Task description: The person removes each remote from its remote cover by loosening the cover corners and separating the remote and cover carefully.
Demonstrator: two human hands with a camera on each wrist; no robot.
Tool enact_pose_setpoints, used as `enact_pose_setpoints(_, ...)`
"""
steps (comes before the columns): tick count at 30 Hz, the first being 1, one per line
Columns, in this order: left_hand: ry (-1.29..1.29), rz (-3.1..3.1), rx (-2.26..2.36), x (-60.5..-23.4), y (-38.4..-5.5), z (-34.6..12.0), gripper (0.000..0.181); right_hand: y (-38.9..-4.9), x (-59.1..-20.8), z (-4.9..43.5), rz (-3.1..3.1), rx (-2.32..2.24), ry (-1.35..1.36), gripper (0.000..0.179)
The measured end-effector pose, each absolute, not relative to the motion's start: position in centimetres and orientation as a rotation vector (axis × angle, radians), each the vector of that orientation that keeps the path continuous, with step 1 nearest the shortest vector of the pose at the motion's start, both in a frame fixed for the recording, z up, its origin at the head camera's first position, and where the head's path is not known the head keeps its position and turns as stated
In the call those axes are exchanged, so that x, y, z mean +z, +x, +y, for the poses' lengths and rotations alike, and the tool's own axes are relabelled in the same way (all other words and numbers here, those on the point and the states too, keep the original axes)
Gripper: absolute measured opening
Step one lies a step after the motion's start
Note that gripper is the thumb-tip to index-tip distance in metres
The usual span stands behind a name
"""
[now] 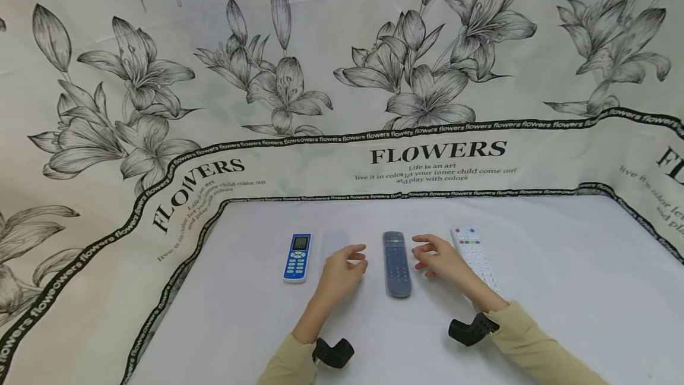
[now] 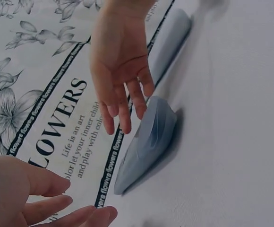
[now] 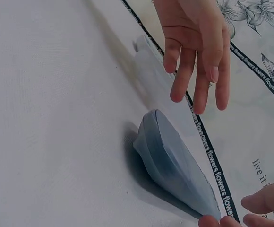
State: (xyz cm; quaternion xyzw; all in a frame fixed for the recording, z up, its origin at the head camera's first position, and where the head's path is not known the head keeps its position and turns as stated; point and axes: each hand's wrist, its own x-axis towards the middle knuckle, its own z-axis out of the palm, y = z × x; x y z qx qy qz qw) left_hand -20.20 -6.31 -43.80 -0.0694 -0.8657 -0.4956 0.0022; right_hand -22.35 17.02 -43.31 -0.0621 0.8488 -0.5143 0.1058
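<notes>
Between the two hands a dark grey-blue remote control (image 1: 397, 266) lies on the white table, its buttons facing up. To its left is my left hand (image 1: 342, 272), fingers loosely bent with nothing in them. My right hand (image 1: 440, 260) hovers to its right, fingers relaxed and apart from the remote. In the left wrist view the remote (image 2: 151, 142) shows from its end, below the right hand (image 2: 120, 71). The right wrist view has the same remote (image 3: 175, 165), with the left hand (image 3: 198, 56) above it.
A blue remote with a small screen (image 1: 297, 258) lies at the left. Partly behind the left hand is a pale translucent flat piece (image 1: 335, 241). A white remote (image 1: 472, 248) lies partly under the right forearm. A flower-printed cloth (image 1: 438, 165) rises behind the table.
</notes>
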Motion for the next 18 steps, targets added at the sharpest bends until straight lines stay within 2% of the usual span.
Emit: enact_pose_setpoints(18,-0.111,-2.86,-1.551,-44.4,-23.7,-3.1,0.043,-24.1,-43.9,16.2,2.374,-1.556,-0.122,0.048)
